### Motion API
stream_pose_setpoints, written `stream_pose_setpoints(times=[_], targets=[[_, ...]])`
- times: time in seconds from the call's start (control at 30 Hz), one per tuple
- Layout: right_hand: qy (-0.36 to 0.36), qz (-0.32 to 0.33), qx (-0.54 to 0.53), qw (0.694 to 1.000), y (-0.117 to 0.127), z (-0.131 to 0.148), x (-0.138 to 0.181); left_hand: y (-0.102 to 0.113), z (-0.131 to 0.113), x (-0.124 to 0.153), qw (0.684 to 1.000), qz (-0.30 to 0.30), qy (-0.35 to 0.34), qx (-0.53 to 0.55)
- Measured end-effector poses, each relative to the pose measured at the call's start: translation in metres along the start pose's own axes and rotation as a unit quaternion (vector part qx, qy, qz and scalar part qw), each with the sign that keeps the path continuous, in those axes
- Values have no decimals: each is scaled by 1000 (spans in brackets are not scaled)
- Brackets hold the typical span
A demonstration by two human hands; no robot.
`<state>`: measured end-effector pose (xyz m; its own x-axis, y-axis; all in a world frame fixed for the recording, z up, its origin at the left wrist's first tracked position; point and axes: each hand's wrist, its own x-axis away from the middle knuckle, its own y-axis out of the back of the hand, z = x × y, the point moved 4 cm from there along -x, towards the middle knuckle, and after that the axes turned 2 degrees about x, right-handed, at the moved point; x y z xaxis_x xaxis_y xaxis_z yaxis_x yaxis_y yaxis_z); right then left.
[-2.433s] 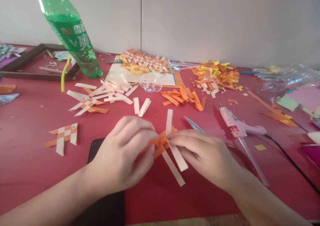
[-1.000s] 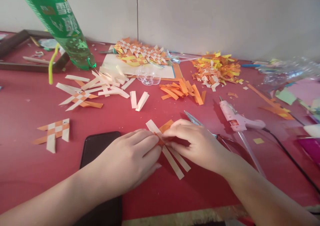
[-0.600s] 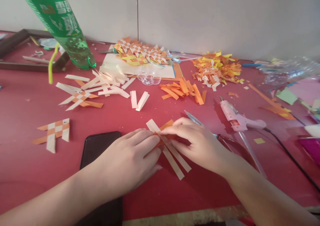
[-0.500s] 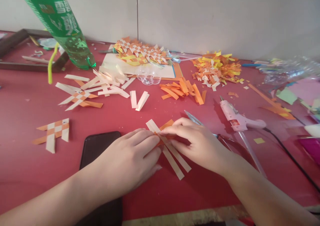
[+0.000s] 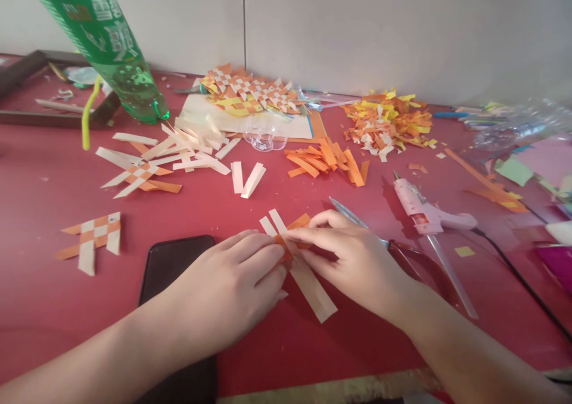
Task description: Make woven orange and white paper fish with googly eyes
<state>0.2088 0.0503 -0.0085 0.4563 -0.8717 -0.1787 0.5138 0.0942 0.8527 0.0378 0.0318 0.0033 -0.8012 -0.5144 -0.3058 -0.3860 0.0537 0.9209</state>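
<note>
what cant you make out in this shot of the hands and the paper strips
Head view, the only one:
- How the orange strips and white strips cross: covered by the left hand and right hand.
- Scissors: handles hidden behind the right hand.
- Phone: near end under the left forearm.
- Green bottle: top cut off by the upper edge, label blurred.
- Glue gun: its cord runs off the right edge.

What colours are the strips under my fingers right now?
Cream-white strips crossed with orange strips, seen in the head view.
</note>
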Motion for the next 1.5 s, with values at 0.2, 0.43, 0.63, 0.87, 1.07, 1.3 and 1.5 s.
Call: stream_pose_setpoints(times=[0.2,0.43,0.63,0.87,1.07,1.3,1.5], targets=[[1,-3,9,1000,1,1,0,0,0,2,1000,2,1,1],[-10,16,-17,1000,0,1,1,-1,1,1,1000,7,1,-4],[-22,16,-20,999,0,-1,2,-2,1,2,1000,-3,0,-2],[-20,30,-17,999,0,-1,1,-1,1,2,1000,-4,-1,-4],[-19,41,-14,999,1,0,2,0,0,1,1000,3,0,-7],[-30,50,-24,998,0,-2,1,0,1,1,1000,7,2,-4],[-35,65,-36,997,-1,-3,-1,0,-1,1,1000,5,-5,-18]])
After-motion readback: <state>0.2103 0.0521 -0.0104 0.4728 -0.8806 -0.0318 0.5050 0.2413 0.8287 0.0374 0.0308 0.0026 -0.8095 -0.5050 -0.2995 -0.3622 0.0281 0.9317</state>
